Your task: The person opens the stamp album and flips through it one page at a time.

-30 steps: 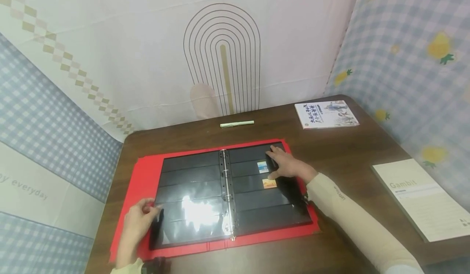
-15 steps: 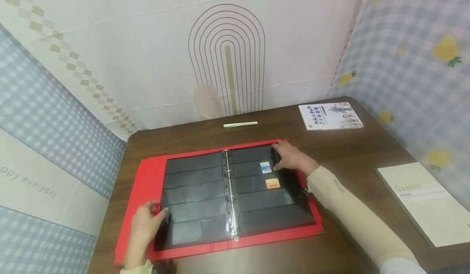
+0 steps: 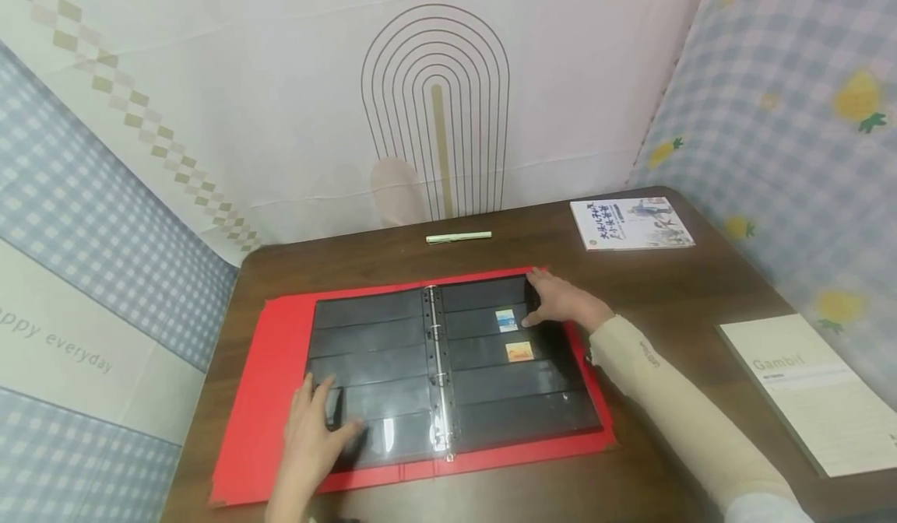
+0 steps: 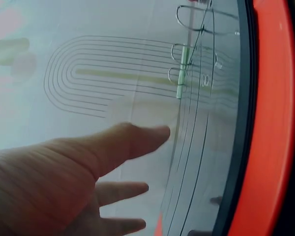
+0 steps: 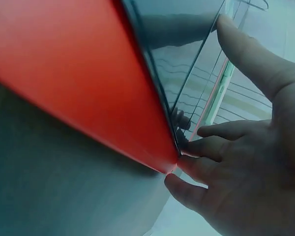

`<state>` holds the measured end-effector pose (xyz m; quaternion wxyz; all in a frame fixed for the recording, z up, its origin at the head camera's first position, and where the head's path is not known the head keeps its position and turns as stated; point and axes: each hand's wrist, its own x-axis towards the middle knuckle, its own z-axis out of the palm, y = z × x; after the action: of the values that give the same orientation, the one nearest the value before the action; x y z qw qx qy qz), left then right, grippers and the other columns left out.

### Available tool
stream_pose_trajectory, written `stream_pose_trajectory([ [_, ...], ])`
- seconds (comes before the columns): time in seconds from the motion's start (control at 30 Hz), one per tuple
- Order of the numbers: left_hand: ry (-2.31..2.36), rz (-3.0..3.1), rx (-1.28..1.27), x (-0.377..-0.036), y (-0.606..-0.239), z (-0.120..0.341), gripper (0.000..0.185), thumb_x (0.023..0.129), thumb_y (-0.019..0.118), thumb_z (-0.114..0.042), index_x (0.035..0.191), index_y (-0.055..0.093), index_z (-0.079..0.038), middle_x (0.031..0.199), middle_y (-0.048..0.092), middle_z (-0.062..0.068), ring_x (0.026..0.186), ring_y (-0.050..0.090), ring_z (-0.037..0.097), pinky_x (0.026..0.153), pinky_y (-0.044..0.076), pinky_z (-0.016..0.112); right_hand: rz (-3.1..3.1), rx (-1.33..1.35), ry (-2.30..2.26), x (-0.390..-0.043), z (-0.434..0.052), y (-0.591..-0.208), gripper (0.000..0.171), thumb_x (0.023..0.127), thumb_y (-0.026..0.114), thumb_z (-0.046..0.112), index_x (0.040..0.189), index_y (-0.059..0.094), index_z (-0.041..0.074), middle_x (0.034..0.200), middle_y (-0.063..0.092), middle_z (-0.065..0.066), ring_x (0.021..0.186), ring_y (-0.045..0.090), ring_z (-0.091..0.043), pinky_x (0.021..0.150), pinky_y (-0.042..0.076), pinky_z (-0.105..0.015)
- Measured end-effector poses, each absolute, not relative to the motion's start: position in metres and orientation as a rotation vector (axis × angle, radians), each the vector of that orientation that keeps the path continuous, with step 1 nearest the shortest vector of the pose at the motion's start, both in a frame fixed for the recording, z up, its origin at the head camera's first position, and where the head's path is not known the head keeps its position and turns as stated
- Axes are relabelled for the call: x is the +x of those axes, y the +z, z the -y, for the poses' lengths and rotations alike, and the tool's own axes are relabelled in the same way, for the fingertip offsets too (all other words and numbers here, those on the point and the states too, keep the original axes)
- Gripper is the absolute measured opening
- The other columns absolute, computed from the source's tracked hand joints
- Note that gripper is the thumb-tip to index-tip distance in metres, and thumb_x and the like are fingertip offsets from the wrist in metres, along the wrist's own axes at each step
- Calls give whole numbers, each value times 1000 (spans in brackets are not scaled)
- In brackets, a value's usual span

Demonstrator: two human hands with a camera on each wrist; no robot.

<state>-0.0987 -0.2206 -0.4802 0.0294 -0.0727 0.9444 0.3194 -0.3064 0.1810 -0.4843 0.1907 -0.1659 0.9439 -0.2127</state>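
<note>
An opened red ring binder (image 3: 259, 398) lies on the table with black pocket pages on both sides of its metal rings (image 3: 439, 352). Two small stamp-like pieces, one blue and white (image 3: 506, 321) and one orange (image 3: 520, 352), sit in pockets of the right page (image 3: 483, 414). My left hand (image 3: 308, 433) is spread over the lower left page (image 3: 378, 363), with thumb and fingers apart and nothing held. At the binder's upper right corner, my right hand (image 3: 564, 301) has its fingertips right at the edge and its thumb on the page near the blue piece.
Behind the binder lies a pale green pen (image 3: 459, 237). A booklet with a drawn cover (image 3: 632, 223) is at the back right, and a cream notebook (image 3: 813, 391) lies at the right. Patterned cloth (image 3: 301, 103) hangs around the brown table (image 3: 336, 262).
My left hand has moved right, from the left page's outer edge onto the page, and its fingers have spread. The right hand has slid outward to the upper right corner, uncovering the stamp-like pieces.
</note>
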Motion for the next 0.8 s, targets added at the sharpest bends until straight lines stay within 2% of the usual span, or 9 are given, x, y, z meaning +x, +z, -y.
stream_pose_trajectory([
  [0.3,1032,-2784,-143,-99,-486,208,89,82,84,-29,155,38,-5,162,12,32,145,0,59,105,-2,81,-2625,-481,-578,-301,-182,-483,94,90,78,33,156,24,-8,163,11,-29,151,7,-43,119,14,-59],
  [0.5,959,-2776,-146,-101,-497,203,91,77,88,-32,152,44,-4,161,13,34,144,0,62,102,-3,83,-2643,-530,-536,-299,-181,-483,92,91,76,34,154,26,-10,162,13,-31,150,11,-45,118,17,-59],
  [0.8,992,-2752,-182,-100,-502,200,91,73,91,-29,149,47,-2,160,12,35,143,-1,63,101,-5,83,-2779,-690,-469,-288,-183,-489,81,89,79,30,147,40,-13,151,36,-35,140,35,-49,114,30,-59],
])
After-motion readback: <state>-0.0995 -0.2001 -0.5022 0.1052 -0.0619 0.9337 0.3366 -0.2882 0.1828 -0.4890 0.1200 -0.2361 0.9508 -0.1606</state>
